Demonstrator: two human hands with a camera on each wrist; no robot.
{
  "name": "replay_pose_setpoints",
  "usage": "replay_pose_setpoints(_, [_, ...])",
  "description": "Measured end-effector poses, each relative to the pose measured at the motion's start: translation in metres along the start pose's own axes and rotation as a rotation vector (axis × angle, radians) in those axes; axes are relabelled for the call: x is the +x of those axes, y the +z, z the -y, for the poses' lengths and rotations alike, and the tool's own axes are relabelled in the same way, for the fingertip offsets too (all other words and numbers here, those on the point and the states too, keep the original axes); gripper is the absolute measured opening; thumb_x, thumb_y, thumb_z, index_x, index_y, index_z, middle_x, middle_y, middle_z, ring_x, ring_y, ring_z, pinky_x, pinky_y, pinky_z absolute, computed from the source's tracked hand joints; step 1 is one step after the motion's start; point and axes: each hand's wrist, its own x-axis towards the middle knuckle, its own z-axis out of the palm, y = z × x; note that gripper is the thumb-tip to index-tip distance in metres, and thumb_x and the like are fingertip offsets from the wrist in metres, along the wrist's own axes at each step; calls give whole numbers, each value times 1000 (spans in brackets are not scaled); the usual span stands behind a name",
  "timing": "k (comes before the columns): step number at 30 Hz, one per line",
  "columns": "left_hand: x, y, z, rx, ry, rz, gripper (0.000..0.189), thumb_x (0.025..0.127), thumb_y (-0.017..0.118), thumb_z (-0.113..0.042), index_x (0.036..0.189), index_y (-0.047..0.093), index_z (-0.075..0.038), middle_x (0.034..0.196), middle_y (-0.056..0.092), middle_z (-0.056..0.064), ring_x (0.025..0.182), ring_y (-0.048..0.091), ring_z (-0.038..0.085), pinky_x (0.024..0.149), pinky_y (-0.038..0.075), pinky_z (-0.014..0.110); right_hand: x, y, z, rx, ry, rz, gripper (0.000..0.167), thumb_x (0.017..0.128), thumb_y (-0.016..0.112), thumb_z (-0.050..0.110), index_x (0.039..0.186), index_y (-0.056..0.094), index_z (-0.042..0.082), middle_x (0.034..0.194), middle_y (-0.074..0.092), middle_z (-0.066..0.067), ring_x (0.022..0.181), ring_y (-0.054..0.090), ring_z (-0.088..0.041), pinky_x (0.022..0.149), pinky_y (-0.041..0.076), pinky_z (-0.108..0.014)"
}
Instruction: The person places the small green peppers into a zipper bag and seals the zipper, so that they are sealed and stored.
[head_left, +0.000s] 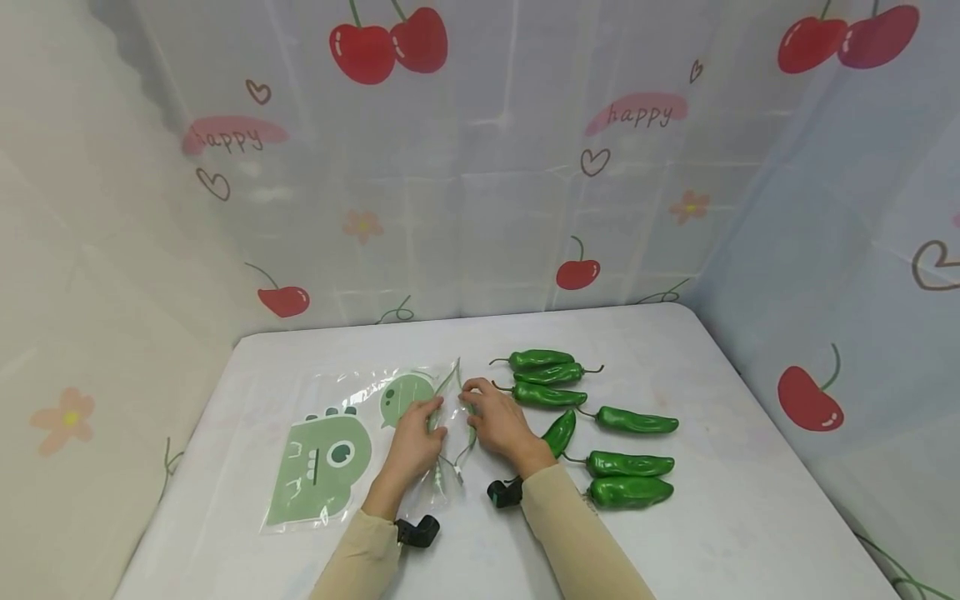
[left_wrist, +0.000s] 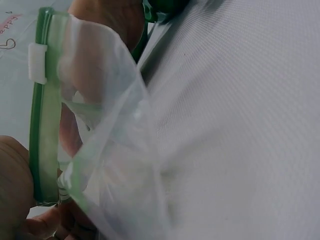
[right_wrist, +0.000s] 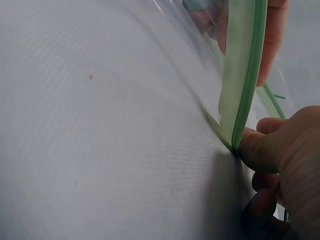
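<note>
A clear zip bag (head_left: 324,471) with a green cartoon print lies on the white table, its mouth parted toward the right. My left hand (head_left: 415,440) grips the left side of the mouth, its fingers curled at the green-edged film. Across the opening, my right hand (head_left: 504,423) pinches the other green zip edge (right_wrist: 252,60); the right wrist view has the thumb against that strip. A white slider (left_wrist: 37,63) sits on the green zip in the left wrist view. Some fingertips are hidden behind the film.
Several green peppers (head_left: 632,421) lie right of the bag. One pepper (head_left: 561,432) is partly covered by my right wrist. A printed curtain (head_left: 465,192) hangs behind the table (head_left: 750,500) and along both sides.
</note>
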Motion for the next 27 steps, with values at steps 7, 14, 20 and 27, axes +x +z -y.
replay_pose_setpoints(7, [2,1,0,-12,-26,-11,71,81,80,-4,147,54,2,141,52,25,133,51,46,112,42,57,0,-2,0,-5,-28,32,39,97,71,11,135,69,13,144,57,3,121,65,-21,98,54,-41])
replay_pose_setpoints(14, [1,0,-1,-29,-62,-8,92,74,92,-15,153,46,1,145,43,23,136,49,44,113,41,55,6,-5,-3,73,43,122,50,98,70,17,145,59,6,153,52,-8,141,52,-31,115,42,-47])
replay_pose_setpoints(20, [1,-2,-1,39,-67,33,117,64,100,-30,159,38,-5,147,37,19,130,52,43,108,46,54,9,-11,-6,126,29,187,64,93,78,22,149,52,4,158,46,-14,145,46,-36,119,37,-50])
replay_pose_setpoints(27, [2,-5,-2,58,-58,101,130,58,103,-28,162,28,-5,144,33,24,129,50,44,109,45,55,10,-15,-8,148,42,215,70,91,81,22,151,50,4,160,44,-15,149,41,-37,121,33,-54])
